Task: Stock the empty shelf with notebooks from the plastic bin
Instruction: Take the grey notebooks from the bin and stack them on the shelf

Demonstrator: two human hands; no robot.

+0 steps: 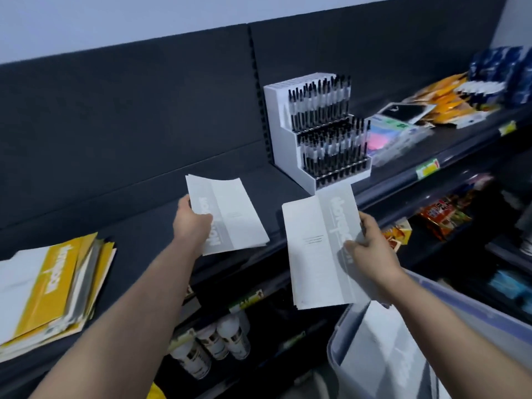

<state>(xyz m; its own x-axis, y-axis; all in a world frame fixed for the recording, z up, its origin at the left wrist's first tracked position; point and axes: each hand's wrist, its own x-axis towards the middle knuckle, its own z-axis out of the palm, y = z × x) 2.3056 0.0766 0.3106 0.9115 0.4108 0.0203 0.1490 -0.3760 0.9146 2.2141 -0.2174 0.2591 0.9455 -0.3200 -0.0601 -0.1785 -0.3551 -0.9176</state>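
Hands (pixel 193 223) (pixel 370 249) grip grey notebooks (pixel 230 214) (pixel 313 249); print blurred, illegible.

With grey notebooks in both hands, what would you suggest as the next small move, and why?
Probably lower the left hand and lay its notebook flat on the shelf beneath it: it hangs over bare space between the yellow pile and the pen rack.

White pen rack (pixel 283 145) upright — bottles (pixel 230 338) and snack packets (pixel 443 217) lower down.
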